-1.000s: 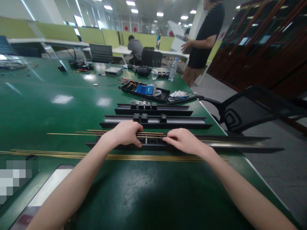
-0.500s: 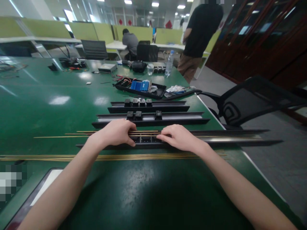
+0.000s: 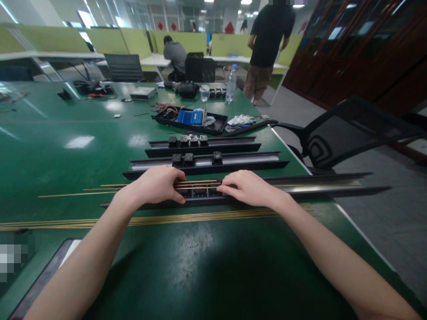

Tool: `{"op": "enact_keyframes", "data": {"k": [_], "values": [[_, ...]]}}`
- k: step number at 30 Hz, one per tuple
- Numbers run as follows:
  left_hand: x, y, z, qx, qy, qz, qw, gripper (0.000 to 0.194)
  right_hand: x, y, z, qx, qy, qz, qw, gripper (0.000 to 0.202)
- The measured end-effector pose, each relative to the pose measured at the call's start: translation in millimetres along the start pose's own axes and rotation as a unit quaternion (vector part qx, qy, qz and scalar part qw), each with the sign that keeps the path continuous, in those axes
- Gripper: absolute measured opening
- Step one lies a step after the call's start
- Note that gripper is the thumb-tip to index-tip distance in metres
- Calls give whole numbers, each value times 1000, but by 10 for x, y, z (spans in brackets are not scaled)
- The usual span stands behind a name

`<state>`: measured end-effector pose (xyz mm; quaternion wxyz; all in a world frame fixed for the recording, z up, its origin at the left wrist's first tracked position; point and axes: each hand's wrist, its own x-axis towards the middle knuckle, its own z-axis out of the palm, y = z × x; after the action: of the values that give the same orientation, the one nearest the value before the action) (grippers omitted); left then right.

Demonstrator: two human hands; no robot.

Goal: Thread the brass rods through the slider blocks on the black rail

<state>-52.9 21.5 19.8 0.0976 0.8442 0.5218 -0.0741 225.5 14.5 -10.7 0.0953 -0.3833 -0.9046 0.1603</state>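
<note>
Several thin brass rods (image 3: 196, 182) lie lengthwise over black blocks (image 3: 200, 192) seated in a long black metal channel (image 3: 320, 193). My left hand (image 3: 153, 185) is curled over the rods, with its thumb on the near side and its fingers on the far side. The rods run through its grip, and their ends stick out to the left at uneven lengths. To the right, my right hand (image 3: 248, 189) is closed in a pinch on the rods' right ends. What lies under both palms is hidden.
More brass rods (image 3: 200, 216) lie on the green table (image 3: 187, 284) in front of the channel. Behind it stand two shorter channels (image 3: 240, 163) with black blocks, then a black tray (image 3: 218, 124), gloves (image 3: 240, 122) and a water bottle (image 3: 231, 83). A chair (image 3: 360, 133) stands right.
My hands keep the same hold on the rods, with hardly any movement between them. The view has shifted slightly. The standing person in the background has turned and stepped farther away.
</note>
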Motion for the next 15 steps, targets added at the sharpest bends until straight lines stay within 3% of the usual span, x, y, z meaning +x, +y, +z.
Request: {"op": "enact_keyframes", "data": {"k": [15], "values": [[-14,7,-7,0,-2,-4,1000,46,-56,60,-140,40,-49,1,998,40]]}}
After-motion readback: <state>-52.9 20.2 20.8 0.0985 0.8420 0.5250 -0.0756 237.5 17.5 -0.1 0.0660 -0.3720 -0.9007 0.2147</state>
